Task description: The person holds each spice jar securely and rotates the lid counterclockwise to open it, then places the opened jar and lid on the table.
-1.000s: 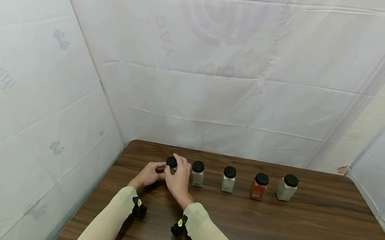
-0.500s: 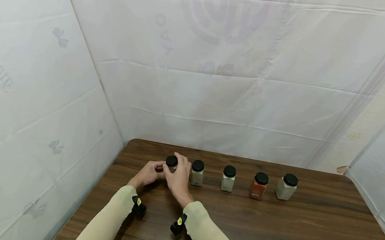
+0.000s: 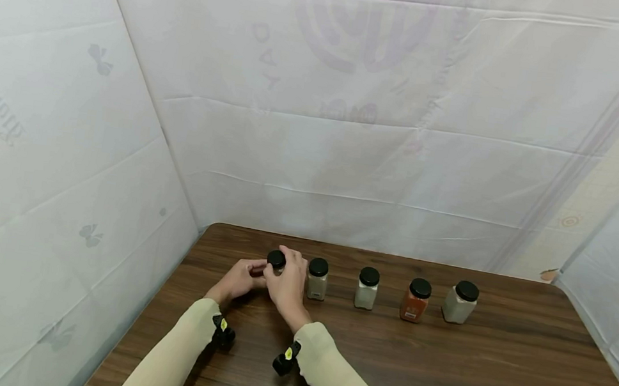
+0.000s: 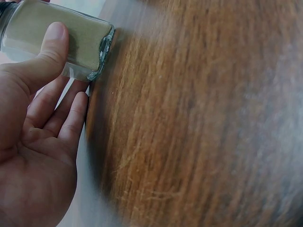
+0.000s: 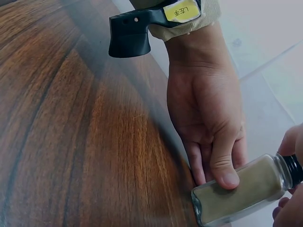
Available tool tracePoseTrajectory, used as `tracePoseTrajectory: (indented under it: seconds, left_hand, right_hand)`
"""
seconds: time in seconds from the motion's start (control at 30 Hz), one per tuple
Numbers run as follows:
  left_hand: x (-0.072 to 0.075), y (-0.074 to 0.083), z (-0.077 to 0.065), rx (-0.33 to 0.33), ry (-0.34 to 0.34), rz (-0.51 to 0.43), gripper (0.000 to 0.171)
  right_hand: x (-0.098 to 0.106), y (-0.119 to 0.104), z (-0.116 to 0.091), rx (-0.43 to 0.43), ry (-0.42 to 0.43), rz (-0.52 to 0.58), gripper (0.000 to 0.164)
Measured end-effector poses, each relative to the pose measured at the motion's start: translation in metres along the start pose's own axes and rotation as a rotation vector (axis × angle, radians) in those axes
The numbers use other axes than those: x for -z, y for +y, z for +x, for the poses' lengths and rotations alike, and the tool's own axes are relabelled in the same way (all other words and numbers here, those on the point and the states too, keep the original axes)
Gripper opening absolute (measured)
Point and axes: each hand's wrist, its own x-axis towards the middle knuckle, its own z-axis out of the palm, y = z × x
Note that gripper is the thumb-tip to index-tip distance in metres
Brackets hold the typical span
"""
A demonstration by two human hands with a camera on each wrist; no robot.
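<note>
A glass spice jar (image 4: 85, 45) filled with greenish-beige powder stands at the left end of a row, its base at the wooden tabletop. My left hand (image 3: 237, 279) holds the jar's body low down, the thumb across one face and the fingers on the opposite side. Up at the black lid (image 3: 276, 258), my right hand (image 3: 287, 288) holds the jar's top between thumb and fingers. In the right wrist view its fingertips (image 5: 289, 208) sit around the lid and neck. From the head camera the right hand covers much of the jar.
Right of the hands stand a jar of pale greenish powder (image 3: 317, 281), a whitish jar (image 3: 366, 290), an orange-red jar (image 3: 414, 302) and another pale jar (image 3: 459, 303). All have black lids. Pale sheeting (image 3: 314, 155) hangs behind the brown wooden table (image 3: 472, 380).
The right hand's thumb and fingers shift slightly around the lid. The left hand and the row of jars stay in place.
</note>
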Motion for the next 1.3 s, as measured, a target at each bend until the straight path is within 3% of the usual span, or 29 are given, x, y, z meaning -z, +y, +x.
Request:
tracePoseTrajectory:
  seconds: [0.27, 0.53, 0.73, 1.0, 1.3]
  left_hand:
    - [0.0007, 0.0004, -0.0004, 0.003, 0.001, 0.018, 0.049]
    - [0.0008, 0.0006, -0.0011, -0.013, 0.007, 0.035, 0.045]
    - [-0.0004, 0.0004, -0.0008, -0.002, 0.013, 0.009, 0.045]
    - [-0.0005, 0.0001, -0.0014, 0.010, 0.003, -0.004, 0.051]
    - [0.0011, 0.0054, -0.0026, 0.006, -0.001, -0.016, 0.050]
  right_hand:
    - [0.0016, -0.0003, 0.0000, 0.009, -0.044, 0.011, 0.050]
    - [0.0008, 0.0022, -0.0013, 0.029, -0.001, 0.015, 0.055]
    - [-0.0009, 0.0019, -0.0020, -0.009, 0.046, -0.033, 0.053]
    - [-0.0002, 0.0017, -0.0025, 0.007, 0.037, -0.080, 0.046]
    - [0.0002, 0.0017, -0.0013, 0.013, 0.003, -0.085, 0.048]
